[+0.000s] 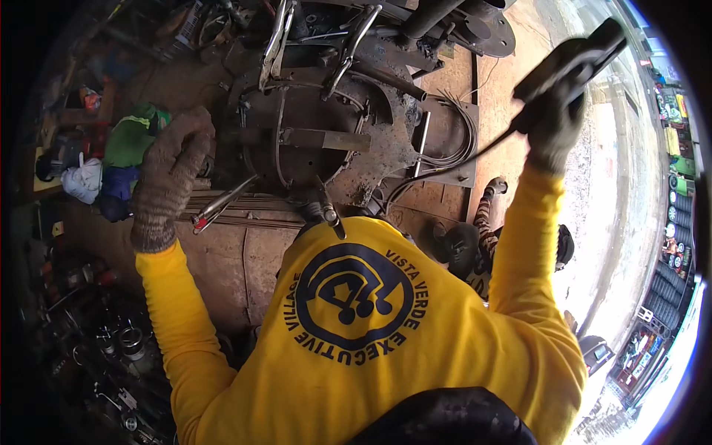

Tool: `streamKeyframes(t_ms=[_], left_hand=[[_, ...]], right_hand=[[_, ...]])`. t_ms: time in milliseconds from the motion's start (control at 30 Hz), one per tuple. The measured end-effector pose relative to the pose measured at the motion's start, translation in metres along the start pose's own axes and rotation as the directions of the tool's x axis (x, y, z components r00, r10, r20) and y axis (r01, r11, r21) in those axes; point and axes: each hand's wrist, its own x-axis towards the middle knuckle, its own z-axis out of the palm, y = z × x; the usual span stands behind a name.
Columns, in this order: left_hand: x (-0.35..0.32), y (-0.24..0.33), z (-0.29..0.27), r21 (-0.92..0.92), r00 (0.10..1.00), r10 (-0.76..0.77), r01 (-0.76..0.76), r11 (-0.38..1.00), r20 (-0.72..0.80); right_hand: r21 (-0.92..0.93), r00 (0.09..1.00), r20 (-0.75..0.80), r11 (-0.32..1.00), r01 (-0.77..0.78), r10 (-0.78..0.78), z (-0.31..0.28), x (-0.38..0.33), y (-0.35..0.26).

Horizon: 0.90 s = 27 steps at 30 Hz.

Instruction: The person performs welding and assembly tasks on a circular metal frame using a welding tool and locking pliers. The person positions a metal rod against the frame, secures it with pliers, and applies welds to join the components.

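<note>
The right hand (555, 119) wears a glove and is wrapped around a black tool (545, 74). It is up high on the right side, well apart from the big metal piece (400, 141). The tool is in the hand, and its fat end sticks out up and to the right. A black cord (486, 150) hangs from the tool and runs down toward the metal piece.

The left hand (172, 167) wears a gray-brown glove. Its fingers are bent, with a small gap by the thumb. I cannot tell if it holds something. The metal piece is near it, to its right, but I cannot tell if they touch.

The metal piece is dark and rough, with a round ring in it. A flat bar (345, 141) goes across the ring. Two silver clamps (356, 48) grip its top edge. Another clamp with a red bit (222, 204) is just below and right of the left hand, with its tip at the edge of the metal piece.

Left of the left hand is a green bundle (126, 141). A co-worker's striped sleeve (483, 215) is low, left of the right arm.
</note>
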Motion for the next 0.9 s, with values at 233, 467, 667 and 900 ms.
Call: streamKeyframes(t_ms=[233, 467, 667, 900], left_hand=[[0.016, -0.128, 0.023, -0.011, 0.97, -0.196, 0.196, 0.98, -0.143], [0.015, -0.18, 0.083, 0.13, 0.925, -0.12, 0.178, 0.975, -0.361], [0.014, -0.156, 0.11, -0.206, 0.9, -0.351, 0.304, 0.93, -0.259], [0.011, -0.143, 0.119, -0.118, 0.88, -0.276, 0.25, 0.961, -0.387]], right_hand=[[-0.149, 0.956, -0.098, 0.946, -0.288, 0.276, 0.058, -0.148, 0.042], [-0.528, 0.928, -0.048, 0.779, -0.338, 0.37, 0.1, -0.179, 0.043], [-0.678, 0.972, -0.039, 0.709, -0.195, 0.231, 0.12, -0.182, 0.053], [-0.811, 0.894, -0.172, 0.455, -0.367, 0.414, 0.152, -0.172, 0.06]])
